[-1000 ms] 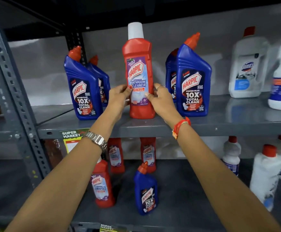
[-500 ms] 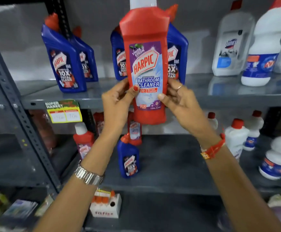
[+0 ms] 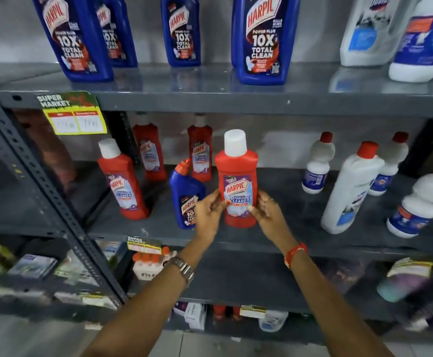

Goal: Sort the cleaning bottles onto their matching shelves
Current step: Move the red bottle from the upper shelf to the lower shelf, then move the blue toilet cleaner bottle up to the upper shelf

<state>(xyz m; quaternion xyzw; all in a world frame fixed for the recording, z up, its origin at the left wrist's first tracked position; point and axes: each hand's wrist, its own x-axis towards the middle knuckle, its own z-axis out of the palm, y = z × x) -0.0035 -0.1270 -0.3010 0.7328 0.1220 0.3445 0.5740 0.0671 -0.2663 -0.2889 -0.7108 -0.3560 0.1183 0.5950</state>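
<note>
— so where is the red bathroom cleaner bottle (image 3: pixel 237 181) just now?
— upright at the front of the middle shelf (image 3: pixel 282 240), white cap up, label facing the camera. whether its base rests on the shelf cannot be told.
— and the hands?
— the left hand (image 3: pixel 208 211) clasps the bottle's lower left side, the right hand (image 3: pixel 268 211) its lower right side, thumbs laid on the label. both are wrapped on that one bottle.
— what is beside it?
— a small blue toilet cleaner bottle (image 3: pixel 185 197) stands just to its left, partly hidden by the left hand. three more red bottles (image 3: pixel 125 181) stand further left and behind on the same shelf. white bottles with red caps (image 3: pixel 349 186) fill the right part, well apart from the held one.
— and above?
— the upper shelf (image 3: pixel 210 99) carries large blue bottles (image 3: pixel 261 39) on the left and white bottles (image 3: pixel 364 29) at the right end. a yellow price tag (image 3: pixel 75 119) hangs from its front edge.
</note>
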